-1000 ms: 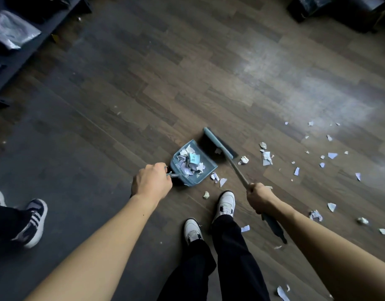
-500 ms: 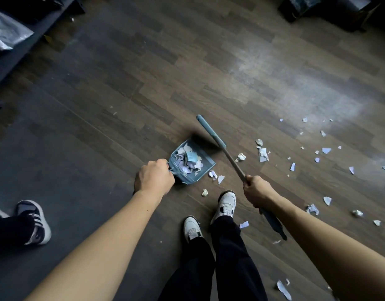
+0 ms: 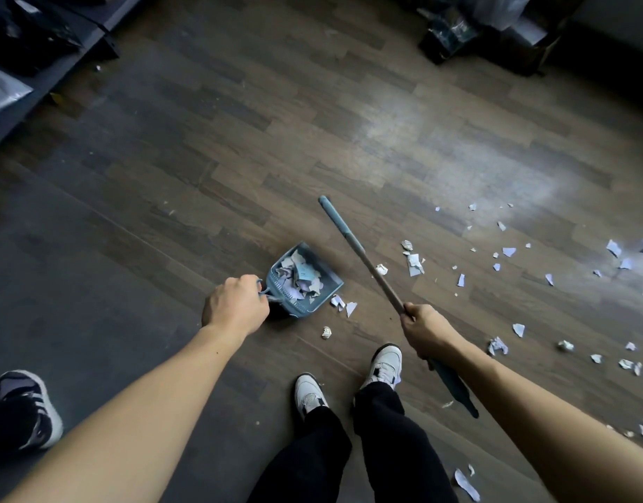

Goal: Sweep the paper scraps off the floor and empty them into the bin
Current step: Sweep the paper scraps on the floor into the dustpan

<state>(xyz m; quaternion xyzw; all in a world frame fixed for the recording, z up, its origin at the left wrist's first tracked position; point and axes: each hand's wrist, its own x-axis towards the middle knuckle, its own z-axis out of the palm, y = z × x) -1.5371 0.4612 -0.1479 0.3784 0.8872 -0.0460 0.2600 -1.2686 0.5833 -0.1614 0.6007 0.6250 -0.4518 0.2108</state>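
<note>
Hands both occupied. Left hand has its fingers curled round the short handle of the dustpan, knuckles up, arm stretched forward. Right hand is closed in a fist round the shaft of the broom.

The dustpan is blue-grey plastic, low over the dark plank floor just ahead of the person's feet; whether it touches the boards I cannot tell. It is heaped with paper scraps, white and pale blue, piled toward the back wall near the handle.

The broom runs on a diagonal from the right hand up and to the left, its blue far end beyond the dustpan and apart from it. A dark teal end of the handle juts out behind the fist, alongside the right forearm. Bristles not made out.

Loose scraps on the floor:
- two small pieces just beside the dustpan's open lip, and a crumpled bit nearer the feet
- a small cluster just right of the broom shaft
- a wide scatter further right, reaching the frame edge
- a few pieces low down beside the right leg

White sneakers and dark trousers below the hands. A second person's striped shoe at the left edge. Dark shelf with bags at top left — more dark bags at top right.
</note>
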